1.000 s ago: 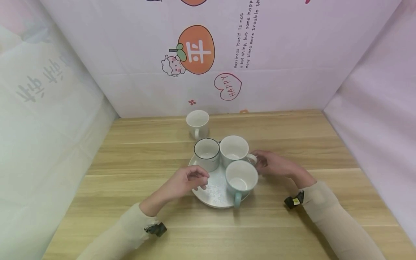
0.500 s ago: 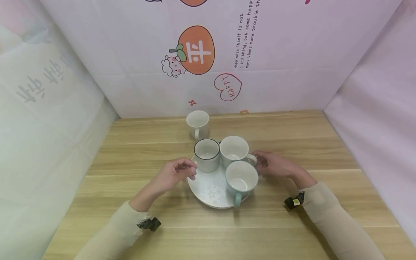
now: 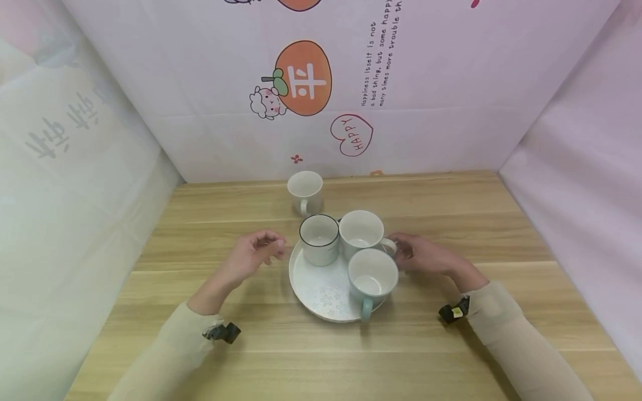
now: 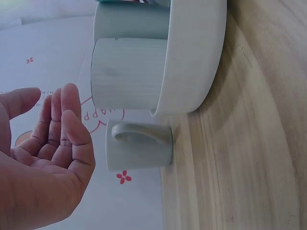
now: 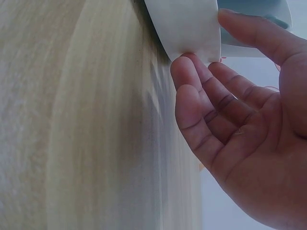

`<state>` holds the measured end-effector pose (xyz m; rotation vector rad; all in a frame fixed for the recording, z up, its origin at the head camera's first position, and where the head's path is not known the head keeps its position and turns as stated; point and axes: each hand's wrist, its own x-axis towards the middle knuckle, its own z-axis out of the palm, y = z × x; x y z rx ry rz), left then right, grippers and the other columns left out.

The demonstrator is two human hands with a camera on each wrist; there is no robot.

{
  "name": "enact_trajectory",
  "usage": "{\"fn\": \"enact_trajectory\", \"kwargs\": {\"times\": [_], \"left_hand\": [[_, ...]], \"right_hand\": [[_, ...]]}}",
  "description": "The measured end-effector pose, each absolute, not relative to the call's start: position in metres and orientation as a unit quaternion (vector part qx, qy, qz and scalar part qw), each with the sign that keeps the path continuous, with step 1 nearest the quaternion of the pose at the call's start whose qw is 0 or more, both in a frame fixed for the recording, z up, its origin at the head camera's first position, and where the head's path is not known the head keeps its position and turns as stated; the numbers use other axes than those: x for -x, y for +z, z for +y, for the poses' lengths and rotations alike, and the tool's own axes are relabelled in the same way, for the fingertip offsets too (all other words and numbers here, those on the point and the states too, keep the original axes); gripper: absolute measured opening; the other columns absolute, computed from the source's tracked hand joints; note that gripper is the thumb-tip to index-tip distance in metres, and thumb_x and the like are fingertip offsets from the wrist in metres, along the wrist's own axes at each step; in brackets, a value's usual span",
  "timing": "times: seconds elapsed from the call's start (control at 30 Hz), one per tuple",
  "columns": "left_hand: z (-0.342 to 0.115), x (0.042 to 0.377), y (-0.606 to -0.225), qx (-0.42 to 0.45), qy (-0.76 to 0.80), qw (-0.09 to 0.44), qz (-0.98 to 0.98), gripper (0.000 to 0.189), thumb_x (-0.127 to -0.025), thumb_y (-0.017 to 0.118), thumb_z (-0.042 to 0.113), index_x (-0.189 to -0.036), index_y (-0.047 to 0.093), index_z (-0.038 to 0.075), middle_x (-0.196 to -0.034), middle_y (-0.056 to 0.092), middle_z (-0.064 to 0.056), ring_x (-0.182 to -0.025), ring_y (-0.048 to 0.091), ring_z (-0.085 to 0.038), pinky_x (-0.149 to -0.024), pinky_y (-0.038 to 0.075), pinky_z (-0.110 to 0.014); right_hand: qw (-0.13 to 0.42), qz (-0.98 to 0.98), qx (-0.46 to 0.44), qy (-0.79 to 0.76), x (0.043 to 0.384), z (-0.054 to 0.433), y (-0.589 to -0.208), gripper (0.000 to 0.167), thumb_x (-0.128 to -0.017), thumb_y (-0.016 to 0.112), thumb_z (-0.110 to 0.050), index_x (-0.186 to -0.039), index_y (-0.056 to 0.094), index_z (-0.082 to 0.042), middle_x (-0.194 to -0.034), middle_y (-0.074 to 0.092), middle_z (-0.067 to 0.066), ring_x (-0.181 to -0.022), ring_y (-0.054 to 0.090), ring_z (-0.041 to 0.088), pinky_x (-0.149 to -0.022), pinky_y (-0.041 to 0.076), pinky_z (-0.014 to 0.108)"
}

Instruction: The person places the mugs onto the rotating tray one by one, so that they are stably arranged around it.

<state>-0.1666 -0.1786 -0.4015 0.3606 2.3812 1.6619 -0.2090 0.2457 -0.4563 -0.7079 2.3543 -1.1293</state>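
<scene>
A round white tray (image 3: pixel 313 292) with a raised wall and a flower pattern stands on the wooden table. It bears three upright mugs: a black-rimmed mug (image 3: pixel 321 253) at the left, a white mug (image 3: pixel 358 225) behind, and a mug with a pale teal rim and handle (image 3: pixel 373 278) at the front right. My left hand (image 3: pixel 253 253) hovers left of the tray, fingers loosely bent, holding nothing. At the opposite side, the fingertips of my right hand (image 5: pixel 240 120) touch the tray's outer wall and the thumb lies at its rim, without a firm grip.
Another white mug (image 3: pixel 307 192) stands upright on the table (image 3: pixel 215 223), just behind the tray, its handle facing me. A printed white sheet (image 3: pixel 426 83) forms the back wall, and pale sheets (image 3: pixel 65 195) hang at both sides.
My left hand has moved from over the tray's left part, leftward and back, to beside it. My right hand, the tray and the mugs keep their places.
</scene>
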Motion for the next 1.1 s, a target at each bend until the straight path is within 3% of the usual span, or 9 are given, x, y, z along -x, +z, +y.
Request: {"fn": "enact_trajectory", "kwargs": {"times": [0.17, 0.27, 0.4, 0.7, 0.93, 1.1], "left_hand": [[-0.182, 0.172, -0.401, -0.102, 0.559, 0.108, 0.815, 0.024, -0.1, 0.061, 0.025, -0.113, 0.066, 0.005, -0.104, 0.071, -0.018, -0.09, 0.07, -0.018, -0.074, 0.056, -0.032], [-0.183, 0.176, -0.401, -0.094, 0.559, 0.11, 0.817, 0.026, -0.101, 0.06, 0.028, -0.112, 0.066, 0.005, -0.101, 0.071, -0.013, -0.094, 0.07, -0.026, -0.078, 0.057, -0.037], [-0.183, 0.183, -0.404, -0.089, 0.559, 0.109, 0.817, 0.029, -0.101, 0.06, 0.03, -0.112, 0.066, 0.004, -0.106, 0.07, -0.019, -0.099, 0.069, -0.033, -0.082, 0.057, -0.044], [-0.178, 0.198, -0.408, -0.076, 0.561, 0.119, 0.816, 0.032, -0.102, 0.058, 0.033, -0.111, 0.066, 0.003, -0.111, 0.067, -0.025, -0.093, 0.068, -0.019, -0.085, 0.055, -0.044], [-0.18, 0.212, -0.412, -0.056, 0.567, 0.118, 0.813, 0.032, -0.102, 0.057, 0.031, -0.112, 0.065, 0.002, -0.109, 0.068, -0.019, -0.091, 0.068, -0.015, -0.087, 0.056, -0.046], [-0.18, 0.223, -0.415, -0.052, 0.574, 0.117, 0.808, 0.035, -0.102, 0.058, 0.032, -0.114, 0.064, 0.0, -0.113, 0.067, -0.023, -0.099, 0.068, -0.023, -0.094, 0.054, -0.053]], "right_hand": [[0.214, 0.851, 0.254, -0.408, 0.209, 0.245, -0.456, 0.059, -0.087, 0.075, -0.009, -0.141, 0.049, -0.009, -0.106, 0.07, 0.012, -0.093, 0.069, 0.02, -0.074, 0.06, 0.033], [0.214, 0.852, 0.254, -0.406, 0.209, 0.246, -0.456, 0.06, -0.086, 0.075, -0.009, -0.14, 0.049, -0.008, -0.106, 0.07, 0.012, -0.093, 0.068, 0.021, -0.074, 0.06, 0.032], [0.213, 0.854, 0.252, -0.403, 0.209, 0.245, -0.456, 0.06, -0.086, 0.075, -0.009, -0.14, 0.049, -0.008, -0.106, 0.07, 0.013, -0.093, 0.068, 0.021, -0.073, 0.06, 0.032], [0.215, 0.858, 0.243, -0.4, 0.208, 0.244, -0.455, 0.06, -0.087, 0.075, -0.01, -0.141, 0.049, -0.011, -0.108, 0.07, 0.011, -0.094, 0.068, 0.02, -0.073, 0.061, 0.034], [0.202, 0.865, 0.246, -0.389, 0.207, 0.244, -0.455, 0.059, -0.087, 0.075, -0.013, -0.14, 0.05, -0.012, -0.107, 0.07, 0.01, -0.093, 0.068, 0.017, -0.077, 0.059, 0.03], [0.207, 0.865, 0.234, -0.393, 0.207, 0.243, -0.455, 0.058, -0.087, 0.075, -0.011, -0.14, 0.051, -0.014, -0.106, 0.07, 0.008, -0.093, 0.068, 0.018, -0.077, 0.059, 0.031]]}}
